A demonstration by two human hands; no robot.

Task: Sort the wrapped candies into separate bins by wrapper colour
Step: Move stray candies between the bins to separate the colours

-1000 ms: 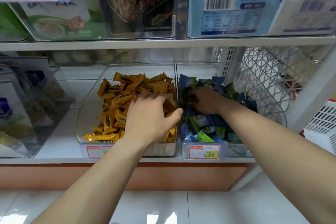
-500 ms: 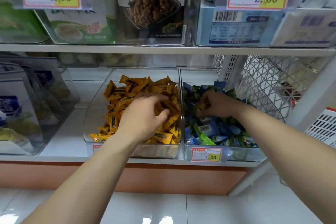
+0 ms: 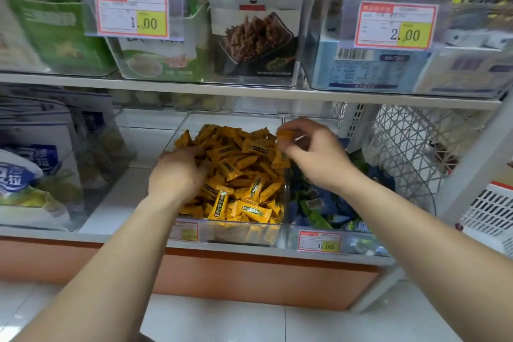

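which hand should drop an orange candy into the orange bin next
Right. The right hand pinches an orange candy above the right edge of the orange bin; the left hand rests on the pile.

Reach-in is from the front and above only, upper shelf [image 3: 249, 91] caps headroom. Yellow bin [image 3: 238, 234] is heaped, left hand [image 3: 176, 175] fills its left side. Right hand [image 3: 313, 155], pinching a yellow candy [image 3: 284, 135], sits over the divider wall [image 3: 286, 191]. Lattice basket [image 3: 402, 141] blocks the right flank; bare shelf strip [image 3: 122, 197] on the left is open

Two hands [image 3: 177, 178] [image 3: 319, 159]; two candy bins [image 3: 238, 233] [image 3: 361, 243]; four price tags [image 3: 131, 15] [image 3: 395, 25] [image 3: 185, 230] [image 3: 319, 241].
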